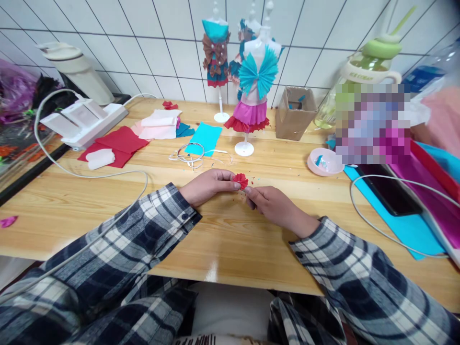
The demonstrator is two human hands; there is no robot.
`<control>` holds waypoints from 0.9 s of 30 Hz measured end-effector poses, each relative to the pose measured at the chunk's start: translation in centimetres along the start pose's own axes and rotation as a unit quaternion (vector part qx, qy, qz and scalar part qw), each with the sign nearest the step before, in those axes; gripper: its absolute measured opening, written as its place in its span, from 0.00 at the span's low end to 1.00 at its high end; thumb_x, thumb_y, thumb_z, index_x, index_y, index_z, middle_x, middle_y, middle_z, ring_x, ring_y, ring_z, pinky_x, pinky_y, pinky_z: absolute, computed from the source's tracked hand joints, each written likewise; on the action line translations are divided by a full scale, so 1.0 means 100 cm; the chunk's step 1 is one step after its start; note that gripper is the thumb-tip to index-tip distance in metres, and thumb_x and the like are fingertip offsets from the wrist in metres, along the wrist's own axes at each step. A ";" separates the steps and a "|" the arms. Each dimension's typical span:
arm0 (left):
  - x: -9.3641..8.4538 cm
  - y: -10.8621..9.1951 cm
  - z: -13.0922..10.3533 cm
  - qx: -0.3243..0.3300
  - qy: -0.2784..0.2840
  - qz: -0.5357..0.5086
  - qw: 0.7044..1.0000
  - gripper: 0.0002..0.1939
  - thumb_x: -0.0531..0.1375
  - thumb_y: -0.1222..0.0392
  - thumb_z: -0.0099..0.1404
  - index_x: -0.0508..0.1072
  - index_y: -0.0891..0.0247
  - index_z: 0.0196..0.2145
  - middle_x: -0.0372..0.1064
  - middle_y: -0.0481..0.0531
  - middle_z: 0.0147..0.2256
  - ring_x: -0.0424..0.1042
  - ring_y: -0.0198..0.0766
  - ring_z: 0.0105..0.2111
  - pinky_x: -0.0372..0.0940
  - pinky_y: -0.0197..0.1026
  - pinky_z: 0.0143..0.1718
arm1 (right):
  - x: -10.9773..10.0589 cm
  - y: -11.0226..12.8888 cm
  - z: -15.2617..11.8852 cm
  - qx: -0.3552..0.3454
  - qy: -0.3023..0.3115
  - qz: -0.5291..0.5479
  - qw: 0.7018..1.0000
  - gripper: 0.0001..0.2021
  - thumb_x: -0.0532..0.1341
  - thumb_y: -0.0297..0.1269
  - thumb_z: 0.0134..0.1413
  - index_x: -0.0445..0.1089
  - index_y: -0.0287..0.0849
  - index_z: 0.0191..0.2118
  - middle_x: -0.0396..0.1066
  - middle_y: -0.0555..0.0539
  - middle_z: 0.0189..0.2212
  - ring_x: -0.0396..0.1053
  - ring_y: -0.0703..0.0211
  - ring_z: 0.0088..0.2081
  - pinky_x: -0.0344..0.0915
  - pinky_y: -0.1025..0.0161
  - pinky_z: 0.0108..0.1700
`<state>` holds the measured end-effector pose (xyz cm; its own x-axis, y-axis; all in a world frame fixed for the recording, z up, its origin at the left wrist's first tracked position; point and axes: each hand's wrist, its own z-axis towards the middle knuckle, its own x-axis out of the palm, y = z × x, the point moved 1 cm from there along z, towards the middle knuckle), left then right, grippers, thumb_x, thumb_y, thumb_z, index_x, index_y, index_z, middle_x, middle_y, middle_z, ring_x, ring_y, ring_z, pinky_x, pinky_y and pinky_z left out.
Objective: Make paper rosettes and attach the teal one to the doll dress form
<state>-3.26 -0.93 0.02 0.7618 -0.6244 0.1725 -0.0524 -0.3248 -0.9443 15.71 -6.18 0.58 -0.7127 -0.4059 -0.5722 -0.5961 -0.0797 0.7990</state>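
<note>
A small pleated red paper piece (241,180) is pinched between the thumb and fingers of my left hand (212,185), above the middle of the wooden table (215,230). My right hand (271,205) is closed at the lower right edge of the red piece, thumb and forefinger pressed together there; what lies between them is too small to make out. Tiny red scraps are scattered around the fingertips. Beyond the hands stands a white mannequin (264,48) in a blue pleated top and a pink and red skirt.
A brown box (295,115), a pink dish (325,162) and a phone (390,189) are at the right. Behind my left hand lie coiled cord and a blue sheet (204,138). Red sheets (122,141) and a power strip (82,122) sit left; a white cable crosses my left sleeve.
</note>
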 end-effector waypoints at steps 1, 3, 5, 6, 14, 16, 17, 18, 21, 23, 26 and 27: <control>0.000 0.000 0.000 0.002 -0.002 -0.001 1.000 0.12 0.68 0.56 0.56 0.78 0.67 0.35 0.76 0.54 0.37 0.73 0.40 0.37 0.63 0.45 0.46 | 0.000 0.000 0.000 -0.001 0.001 -0.001 1.000 0.27 0.43 0.53 0.66 0.63 0.42 0.24 0.60 0.52 0.19 0.58 0.64 0.23 0.53 0.64 0.30; -0.001 0.001 0.001 0.005 -0.014 -0.003 1.000 0.11 0.68 0.56 0.55 0.78 0.67 0.34 0.76 0.54 0.36 0.73 0.39 0.36 0.63 0.43 0.45 | -0.001 0.000 0.000 -0.001 0.004 -0.003 1.000 0.27 0.43 0.54 0.65 0.63 0.42 0.23 0.59 0.53 0.18 0.58 0.64 0.23 0.52 0.64 0.30; -0.002 0.002 0.002 0.007 -0.026 -0.013 1.000 0.11 0.68 0.57 0.55 0.77 0.67 0.32 0.76 0.53 0.34 0.72 0.38 0.35 0.63 0.43 0.44 | 0.000 0.000 0.000 0.004 0.008 0.000 1.000 0.27 0.43 0.54 0.65 0.62 0.42 0.23 0.59 0.53 0.18 0.58 0.64 0.23 0.53 0.64 0.30; -0.002 0.002 0.003 0.010 -0.030 -0.022 0.999 0.10 0.68 0.57 0.55 0.77 0.67 0.32 0.75 0.53 0.33 0.72 0.38 0.35 0.63 0.42 0.43 | 0.000 0.000 0.000 0.007 0.007 0.005 1.000 0.27 0.43 0.54 0.65 0.62 0.42 0.23 0.59 0.53 0.18 0.58 0.63 0.23 0.53 0.64 0.30; 0.002 0.002 0.004 0.029 -0.056 -0.094 0.994 0.09 0.69 0.60 0.54 0.78 0.67 0.33 0.77 0.54 0.35 0.72 0.37 0.35 0.63 0.42 0.44 | 0.007 -0.003 -0.002 0.007 -0.048 0.058 0.997 0.27 0.40 0.55 0.66 0.63 0.43 0.27 0.59 0.52 0.21 0.58 0.63 0.24 0.56 0.64 0.30; 0.003 0.002 0.004 0.029 -0.058 -0.096 0.993 0.10 0.69 0.60 0.54 0.78 0.67 0.33 0.77 0.53 0.35 0.72 0.37 0.35 0.64 0.42 0.43 | 0.009 -0.002 -0.002 0.013 -0.056 0.068 0.996 0.27 0.40 0.56 0.66 0.63 0.43 0.28 0.57 0.53 0.20 0.58 0.63 0.24 0.57 0.64 0.29; 0.003 0.002 0.004 0.029 -0.058 -0.095 0.993 0.10 0.69 0.60 0.54 0.78 0.67 0.33 0.76 0.53 0.34 0.72 0.36 0.35 0.64 0.42 0.43 | 0.010 -0.002 -0.003 0.016 -0.057 0.073 0.996 0.27 0.39 0.56 0.66 0.62 0.43 0.28 0.57 0.53 0.20 0.58 0.63 0.23 0.56 0.64 0.29; 0.003 0.002 0.004 0.028 -0.060 -0.093 0.994 0.10 0.69 0.59 0.54 0.78 0.67 0.33 0.76 0.53 0.34 0.72 0.36 0.35 0.64 0.41 0.43 | 0.011 -0.002 -0.003 0.019 -0.056 0.079 0.995 0.27 0.39 0.57 0.66 0.62 0.43 0.28 0.56 0.54 0.19 0.58 0.63 0.23 0.56 0.65 0.28; 0.003 0.002 0.004 0.022 -0.061 -0.084 0.994 0.11 0.69 0.58 0.55 0.78 0.67 0.33 0.76 0.53 0.34 0.72 0.36 0.35 0.63 0.41 0.43 | 0.013 0.000 -0.002 0.027 -0.050 0.093 0.994 0.27 0.39 0.58 0.65 0.61 0.44 0.28 0.56 0.54 0.19 0.57 0.64 0.21 0.56 0.65 0.26; 0.004 0.002 0.004 0.022 -0.057 -0.081 0.995 0.11 0.69 0.58 0.55 0.78 0.67 0.34 0.76 0.53 0.35 0.72 0.37 0.36 0.63 0.41 0.43 | 0.014 0.000 -0.002 0.034 -0.048 0.107 0.992 0.27 0.39 0.59 0.64 0.60 0.44 0.27 0.57 0.54 0.18 0.56 0.64 0.20 0.55 0.65 0.25; 0.003 0.003 0.004 0.021 -0.055 -0.080 0.995 0.12 0.69 0.57 0.55 0.78 0.67 0.35 0.76 0.53 0.35 0.72 0.37 0.36 0.63 0.41 0.43 | 0.016 0.001 -0.002 0.054 -0.038 0.139 0.988 0.28 0.40 0.61 0.63 0.59 0.44 0.27 0.56 0.55 0.15 0.56 0.64 0.18 0.55 0.65 0.23; 0.003 0.004 0.004 0.021 -0.057 -0.079 0.995 0.12 0.69 0.57 0.55 0.78 0.67 0.35 0.76 0.53 0.35 0.72 0.37 0.36 0.63 0.41 0.43 | 0.016 0.002 -0.002 0.059 -0.037 0.148 0.987 0.28 0.40 0.62 0.63 0.59 0.44 0.27 0.56 0.55 0.14 0.57 0.64 0.17 0.55 0.65 0.23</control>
<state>-2.77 -0.94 -0.41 0.8265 -0.4833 0.2888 0.0982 -0.3814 -0.9192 14.57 -7.05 -0.17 -0.8841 -0.3276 -0.3332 -0.3940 0.1396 0.9084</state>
